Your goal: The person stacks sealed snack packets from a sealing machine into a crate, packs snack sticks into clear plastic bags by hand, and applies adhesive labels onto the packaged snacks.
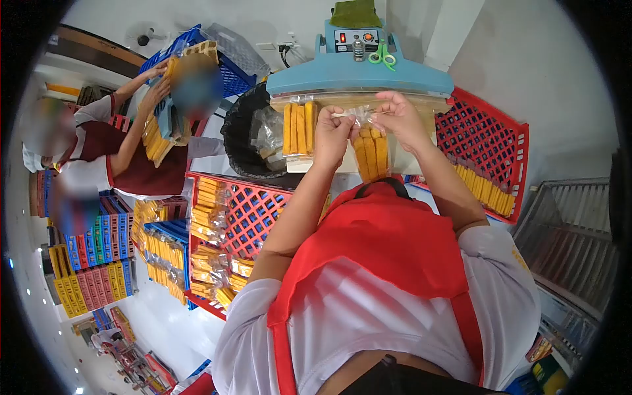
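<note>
A clear plastic bag of yellow-brown sticks (372, 157) hangs between my two hands, in front of a blue sealing machine (361, 78). My left hand (332, 135) pinches the left side of the bag's gathered mouth. On the right side of the mouth, the thumb and forefinger of my right hand (399, 122) close on the plastic, with the other fingers raised. Just left of my left hand lies another bag of sticks (299, 128) on the pale work surface, flat and apart from my fingers.
Green-handled scissors (382, 55) and a small metal cylinder (358, 49) rest on the machine. A black-lined bin (238, 141) stands left. Red crates (253, 220) with bagged sticks flank me. At far left a co-worker (99, 145) handles bagged sticks near blue crates.
</note>
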`<move>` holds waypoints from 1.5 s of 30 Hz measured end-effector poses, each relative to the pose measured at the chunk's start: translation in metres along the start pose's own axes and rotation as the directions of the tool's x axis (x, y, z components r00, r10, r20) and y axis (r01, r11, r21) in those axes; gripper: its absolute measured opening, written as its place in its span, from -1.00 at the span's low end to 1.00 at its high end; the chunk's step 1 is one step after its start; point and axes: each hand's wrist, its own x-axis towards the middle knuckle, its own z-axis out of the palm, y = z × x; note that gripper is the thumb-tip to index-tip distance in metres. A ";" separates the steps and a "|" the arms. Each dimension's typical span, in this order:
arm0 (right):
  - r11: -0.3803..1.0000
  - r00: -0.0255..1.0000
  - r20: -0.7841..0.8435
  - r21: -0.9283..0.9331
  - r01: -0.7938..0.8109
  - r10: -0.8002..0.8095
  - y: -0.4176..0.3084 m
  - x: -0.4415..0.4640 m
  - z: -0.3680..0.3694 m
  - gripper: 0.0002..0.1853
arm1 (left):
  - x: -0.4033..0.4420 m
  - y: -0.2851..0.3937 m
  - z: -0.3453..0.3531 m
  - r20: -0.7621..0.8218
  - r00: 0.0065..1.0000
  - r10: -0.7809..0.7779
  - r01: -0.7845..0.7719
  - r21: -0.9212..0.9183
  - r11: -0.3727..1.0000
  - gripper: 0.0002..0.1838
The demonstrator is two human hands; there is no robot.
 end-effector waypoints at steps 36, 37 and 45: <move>0.977 0.984 0.165 -0.211 -0.037 0.073 0.023 -0.007 -0.040 -0.82 | 0.018 0.012 0.012 0.472 0.881 -0.034 -0.244 0.514 0.822 -0.73; 0.984 0.983 0.180 -0.179 -0.010 0.043 0.021 -0.008 -0.040 -0.82 | 0.019 0.013 0.012 0.474 0.879 -0.042 -0.245 0.527 0.814 -0.72; 0.992 0.997 -0.002 -0.097 -0.083 0.083 0.041 -0.005 -0.057 -0.83 | 0.031 -0.016 -0.001 0.423 0.905 0.037 -0.266 0.498 0.826 -0.83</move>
